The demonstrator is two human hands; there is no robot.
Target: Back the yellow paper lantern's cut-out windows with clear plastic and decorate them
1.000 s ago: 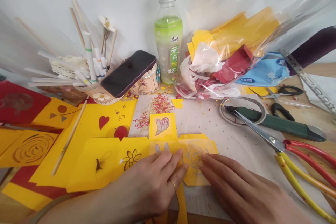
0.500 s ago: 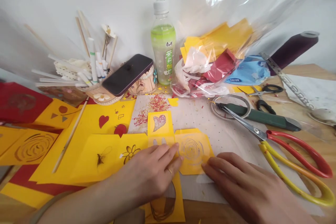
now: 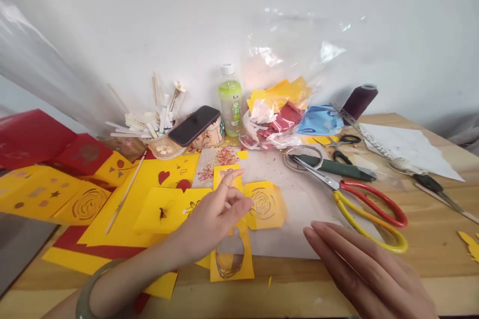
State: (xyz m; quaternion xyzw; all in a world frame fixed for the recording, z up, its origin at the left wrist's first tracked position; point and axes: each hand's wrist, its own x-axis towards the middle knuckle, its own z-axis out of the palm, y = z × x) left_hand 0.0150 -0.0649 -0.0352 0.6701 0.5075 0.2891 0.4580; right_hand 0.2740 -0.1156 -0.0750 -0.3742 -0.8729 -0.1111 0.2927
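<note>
Left grip [image 3: 217, 215], loosely parted, empty, overlaps yellow card [image 3: 278, 207]; right grip [image 3: 368, 266] (hold hidden) apart.

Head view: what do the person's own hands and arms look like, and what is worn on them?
The left hand is ungloved, with a thin gold-coloured ring on one finger. A greyish-green bangle circles the sleeveless left forearm. The right hand is ungloved, with no ring visible.

Bottle [image 3: 231, 109] near wall [image 3: 217, 15], wall behind. Left of bottle: phone [image 3: 194, 126], then pens [image 3: 163, 115]. Right: bag [image 3: 276, 118], packet [image 3: 321, 119], spool [image 3: 359, 103]. In front: cut paper [image 3: 277, 208], partly on mat [image 3: 299, 244]. Front right: scissors [image 3: 348, 193]. Front left: 1 stick [image 3: 126, 192].
</note>
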